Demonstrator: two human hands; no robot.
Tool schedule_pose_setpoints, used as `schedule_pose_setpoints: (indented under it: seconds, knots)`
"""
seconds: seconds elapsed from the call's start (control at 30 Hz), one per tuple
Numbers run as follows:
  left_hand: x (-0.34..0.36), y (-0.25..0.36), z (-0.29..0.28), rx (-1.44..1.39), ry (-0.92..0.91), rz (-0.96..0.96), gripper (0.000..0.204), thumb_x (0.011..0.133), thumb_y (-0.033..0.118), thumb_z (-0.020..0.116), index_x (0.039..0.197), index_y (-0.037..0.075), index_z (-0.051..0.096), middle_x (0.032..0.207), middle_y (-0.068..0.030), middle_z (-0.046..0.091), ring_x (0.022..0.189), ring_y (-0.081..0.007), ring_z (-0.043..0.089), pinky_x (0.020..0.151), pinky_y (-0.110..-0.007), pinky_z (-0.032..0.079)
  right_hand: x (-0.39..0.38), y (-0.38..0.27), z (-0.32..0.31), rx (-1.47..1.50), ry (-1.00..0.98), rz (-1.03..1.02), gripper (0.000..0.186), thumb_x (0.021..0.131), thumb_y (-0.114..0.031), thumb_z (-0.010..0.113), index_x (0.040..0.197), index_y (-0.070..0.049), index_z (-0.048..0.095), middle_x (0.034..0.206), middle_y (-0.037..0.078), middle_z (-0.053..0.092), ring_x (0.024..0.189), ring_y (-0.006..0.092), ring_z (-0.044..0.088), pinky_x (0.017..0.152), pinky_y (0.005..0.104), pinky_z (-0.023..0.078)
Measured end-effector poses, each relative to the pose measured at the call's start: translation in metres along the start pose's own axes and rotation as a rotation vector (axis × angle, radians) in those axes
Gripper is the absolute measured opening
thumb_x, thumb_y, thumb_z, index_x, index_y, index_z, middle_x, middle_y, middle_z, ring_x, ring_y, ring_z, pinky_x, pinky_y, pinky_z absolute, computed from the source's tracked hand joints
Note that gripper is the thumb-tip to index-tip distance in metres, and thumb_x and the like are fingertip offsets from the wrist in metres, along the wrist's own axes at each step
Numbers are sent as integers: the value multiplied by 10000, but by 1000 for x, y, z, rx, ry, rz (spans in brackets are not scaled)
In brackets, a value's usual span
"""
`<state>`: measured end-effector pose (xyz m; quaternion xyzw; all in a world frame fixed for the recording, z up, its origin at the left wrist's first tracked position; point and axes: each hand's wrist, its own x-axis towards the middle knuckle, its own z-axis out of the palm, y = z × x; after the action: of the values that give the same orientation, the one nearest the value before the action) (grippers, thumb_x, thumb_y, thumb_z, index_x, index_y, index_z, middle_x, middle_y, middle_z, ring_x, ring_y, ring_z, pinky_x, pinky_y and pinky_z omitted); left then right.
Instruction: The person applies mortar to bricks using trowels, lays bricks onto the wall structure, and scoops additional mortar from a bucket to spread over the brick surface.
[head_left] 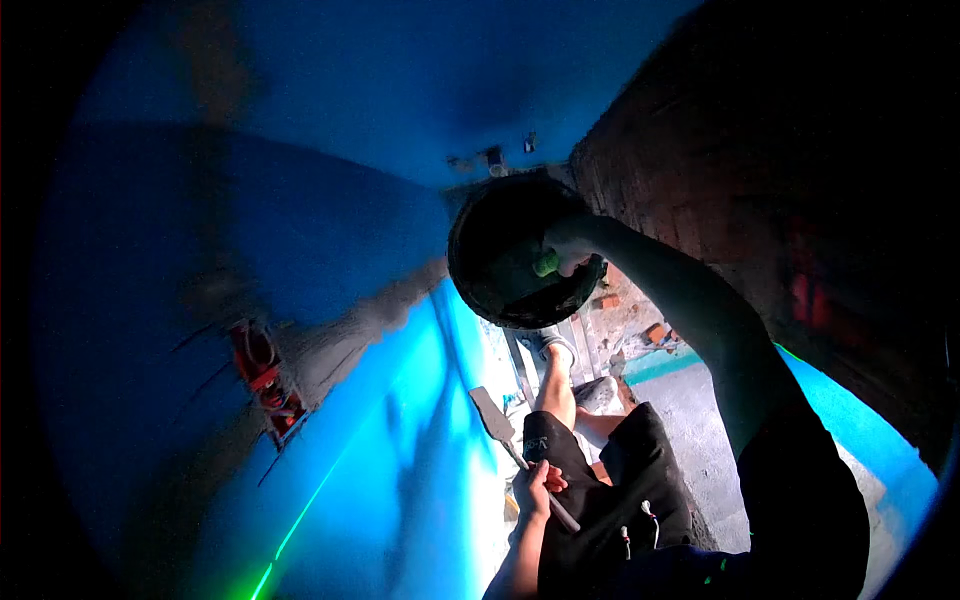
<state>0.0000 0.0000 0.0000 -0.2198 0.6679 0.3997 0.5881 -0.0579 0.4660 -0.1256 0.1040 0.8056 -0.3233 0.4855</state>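
My left hand (542,486) grips the shaft of a scraper (490,410) with a flat grey blade and a long handle, held low over my dark shorts. My right hand (572,240) is stretched forward inside a round black bucket (500,230), closed on a green object (546,262), perhaps a tool handle. What is inside the bucket is too dark to make out.
Blue walls (360,90) surround me, with a recessed red box (268,385) and a green laser line (310,505) on the left. A dark rough wall (720,150) is at right. Below are metal rungs (582,345) under my feet and broken bricks (655,335).
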Motion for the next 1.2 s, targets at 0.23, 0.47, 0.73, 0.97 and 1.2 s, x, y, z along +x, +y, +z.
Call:
schedule_pose_setpoints:
  seconds: [0.23,0.47,0.73,0.97,1.2]
  knots:
    - [3,-26,-13,-119,-99,8,365,896,356,557,781,20,641,708,-80,659,614,-212,648,562,-268,491,-182,-64,104,788,328,-86,468,795,-317,740,1178,-86,604,859,81,666,619,142,573,581,287,479]
    - [-10,24,-26,-447,-342,0,238,883,238,558,749,48,507,735,-138,653,636,-256,638,576,-327,533,-480,-224,198,1269,793,-332,447,804,-250,656,1165,3,580,874,74,637,805,138,576,723,300,478]
    - [-53,92,18,77,-252,153,238,876,195,556,689,72,478,746,-157,657,642,-284,646,548,-369,552,-666,-299,301,1227,1689,-294,448,736,-203,737,1078,63,624,810,75,634,711,114,582,625,267,461]
    - [-89,116,10,275,-258,209,202,898,188,541,844,-7,550,766,-137,644,666,-283,643,582,-361,541,-724,-233,282,883,2097,22,443,715,-88,717,1125,36,606,861,59,610,737,106,552,657,256,460]
    - [-113,121,-34,456,-70,227,190,901,136,533,862,-49,536,760,-164,623,662,-290,644,577,-386,554,-718,-163,256,510,2087,206,470,674,-58,703,1129,12,608,865,146,608,749,274,624,698,305,483]
